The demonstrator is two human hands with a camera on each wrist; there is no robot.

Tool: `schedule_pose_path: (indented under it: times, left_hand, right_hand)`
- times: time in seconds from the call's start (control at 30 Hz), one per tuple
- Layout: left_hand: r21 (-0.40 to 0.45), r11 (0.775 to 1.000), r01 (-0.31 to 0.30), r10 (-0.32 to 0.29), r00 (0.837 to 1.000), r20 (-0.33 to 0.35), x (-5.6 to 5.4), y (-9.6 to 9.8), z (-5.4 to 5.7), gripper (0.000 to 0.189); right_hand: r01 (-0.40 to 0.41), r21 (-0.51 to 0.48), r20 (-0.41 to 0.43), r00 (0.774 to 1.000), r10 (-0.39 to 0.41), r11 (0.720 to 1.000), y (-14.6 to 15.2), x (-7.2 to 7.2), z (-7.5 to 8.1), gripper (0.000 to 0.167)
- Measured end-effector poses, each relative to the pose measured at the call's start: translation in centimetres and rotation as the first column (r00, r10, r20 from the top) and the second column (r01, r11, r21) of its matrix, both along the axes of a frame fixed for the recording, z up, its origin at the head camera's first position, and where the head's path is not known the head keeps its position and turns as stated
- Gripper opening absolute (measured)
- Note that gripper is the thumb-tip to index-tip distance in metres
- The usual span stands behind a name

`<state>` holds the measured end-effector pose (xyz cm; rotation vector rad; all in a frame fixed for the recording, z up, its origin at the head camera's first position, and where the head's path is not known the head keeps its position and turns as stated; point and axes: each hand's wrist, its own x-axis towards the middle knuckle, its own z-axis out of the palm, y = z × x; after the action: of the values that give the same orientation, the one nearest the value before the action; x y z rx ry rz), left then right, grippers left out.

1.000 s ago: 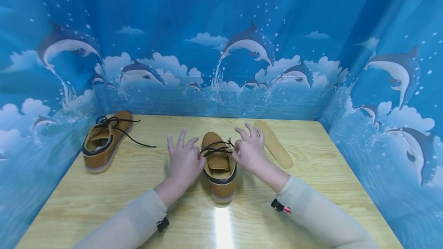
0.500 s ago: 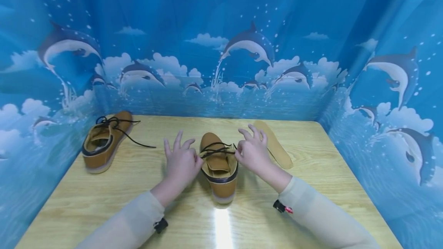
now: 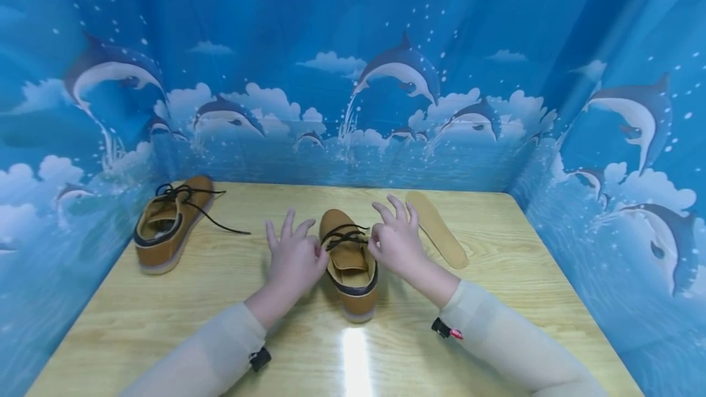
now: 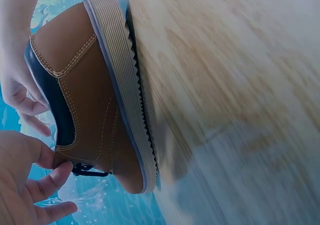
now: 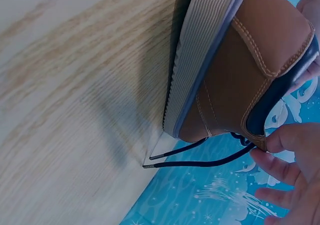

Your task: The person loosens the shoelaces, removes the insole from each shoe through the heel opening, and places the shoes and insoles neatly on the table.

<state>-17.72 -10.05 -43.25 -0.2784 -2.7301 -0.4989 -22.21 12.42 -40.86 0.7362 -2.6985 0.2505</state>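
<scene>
A brown lace-up shoe with a dark collar band stands upright at mid-table, toe pointing away. My left hand pinches the left lacing flap at its top edge between thumb and index finger, the other fingers spread. On the opposite side, my right hand pinches the corner of the right flap in the same way. Dark laces cross over the tongue between the two hands. In the right wrist view two tipped ends of the lace stick out past the shoe's side.
Its brown mate, the other shoe, stands at the back left with a tied bow and one lace trailing on the table. A tan insole lies behind my right hand. Blue dolphin-print curtain encloses the back and sides.
Both hands first spread slightly apart with the flaps, then came closer together again. The laces between them now look less stretched out. The other shoe and the insole have stayed put.
</scene>
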Motion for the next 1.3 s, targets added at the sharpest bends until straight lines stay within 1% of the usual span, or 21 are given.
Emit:
schedule_pose_path:
  times: [0.2,0.4,0.73,0.9,1.0,1.2,1.3]
  left_hand:
    - [0.007,0.999,0.037,-0.036,0.998,-0.046,-0.1,0.5,-0.4,0.026]
    - [-0.004,0.999,0.036,-0.036,0.997,-0.070,0.0,0.7,-0.5,0.025]
    - [-0.041,0.998,0.048,-0.052,0.992,-0.111,0.3,0.7,-0.4,0.025]
    - [-0.038,0.998,0.052,-0.057,0.990,-0.127,0.3,0.7,-0.5,0.025]
    - [-0.023,0.998,0.055,-0.058,0.991,-0.124,0.3,0.6,-0.6,0.023]
    - [0.020,0.998,0.057,-0.055,0.995,-0.082,0.1,0.2,-0.8,0.021]
    - [0.034,0.997,0.074,-0.071,0.993,-0.094,-0.1,0.0,-0.9,0.021]
  right_hand:
    - [-0.002,-0.010,-0.003,1.000,0.002,1.000,0.0,-0.1,-0.3,0.022]
    - [-0.005,-0.012,-0.002,1.000,0.005,1.000,0.0,0.2,-0.6,0.023]
    - [-0.006,0.005,0.003,1.000,0.006,1.000,0.1,0.6,-0.8,0.021]
    - [0.003,0.016,0.014,1.000,-0.004,1.000,0.2,0.7,-0.7,0.021]
    - [0.005,0.017,0.025,1.000,-0.005,1.000,0.2,0.9,-0.8,0.021]
    - [0.001,0.031,0.034,0.999,-0.002,1.000,0.2,1.0,-0.9,0.021]
    - [0.001,0.036,0.031,1.000,-0.002,0.999,0.1,1.1,-1.0,0.020]
